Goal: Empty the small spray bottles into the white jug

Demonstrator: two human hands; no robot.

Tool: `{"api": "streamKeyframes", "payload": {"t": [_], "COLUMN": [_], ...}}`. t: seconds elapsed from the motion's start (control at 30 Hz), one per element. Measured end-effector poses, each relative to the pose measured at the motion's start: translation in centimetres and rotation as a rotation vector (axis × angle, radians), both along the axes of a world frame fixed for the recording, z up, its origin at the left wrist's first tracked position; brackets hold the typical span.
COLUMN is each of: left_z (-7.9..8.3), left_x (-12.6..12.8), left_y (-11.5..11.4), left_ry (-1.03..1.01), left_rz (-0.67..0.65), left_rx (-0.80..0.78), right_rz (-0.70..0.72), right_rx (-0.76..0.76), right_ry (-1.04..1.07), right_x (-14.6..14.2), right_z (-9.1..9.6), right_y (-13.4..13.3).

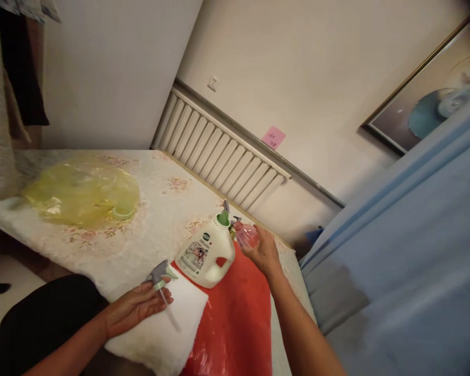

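My left hand (135,307) grips a grey and green spray trigger head (160,272) whose clear dip tube (171,312) trails over a white towel (168,329). My right hand (263,251) holds a small pink clear bottle (246,234) just behind a white detergent jug (208,254) with a green cap. The jug stands on a red plastic sheet (238,318). Other spray heads peek out behind the jug, mostly hidden.
A floral cloth (156,209) covers the table. A yellow clear plastic bag (82,193) lies at its far left. A white radiator (223,154) lines the wall behind. A blue curtain (407,250) hangs at right. Clothes (11,78) hang at upper left.
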State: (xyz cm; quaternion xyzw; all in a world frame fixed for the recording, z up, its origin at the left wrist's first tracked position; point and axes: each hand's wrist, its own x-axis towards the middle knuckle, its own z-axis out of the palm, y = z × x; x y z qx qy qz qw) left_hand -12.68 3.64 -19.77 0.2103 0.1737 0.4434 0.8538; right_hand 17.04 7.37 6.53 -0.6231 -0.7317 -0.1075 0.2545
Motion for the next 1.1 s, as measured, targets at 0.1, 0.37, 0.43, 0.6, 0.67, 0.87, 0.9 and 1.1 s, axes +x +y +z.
{"api": "streamKeyframes", "payload": {"t": [0.1,0.37,0.43,0.6,0.67,0.87,0.9,1.1], "left_z": [-0.2,-0.5,-0.5,-0.6,-0.6,-0.7,-0.8,-0.9], "left_x": [-0.2,-0.4,-0.4,-0.4,-0.3,-0.4,-0.4,-0.3], "left_y": [0.0,-0.2,-0.2,-0.2,-0.2,-0.1,-0.1,-0.1], "left_ry": [-0.027,-0.048,-0.055,-0.044,-0.037,-0.041,-0.045,-0.049], "left_rz": [-0.015,-0.047,-0.048,-0.043,-0.041,-0.04,-0.041,-0.039], "left_rx": [-0.005,0.013,0.024,0.02,0.014,0.013,0.013,0.026], "right_rz": [-0.063,-0.136,-0.142,-0.158,-0.163,-0.167,-0.166,-0.163], "right_rx": [-0.049,-0.102,-0.105,-0.13,-0.133,-0.131,-0.131,-0.114], "right_ry": [-0.122,-0.395,-0.443,-0.528,-0.554,-0.609,-0.615,-0.662], "right_x": [-0.9,-2.2,-2.4,-2.8,-2.9,-3.2,-3.2,-3.2], "right_z": [1.3,3.0,3.4,4.4,4.6,4.9,4.9,5.2], "right_y": [0.6,1.9,2.0,2.2,2.2,2.4,2.4,2.5]}}
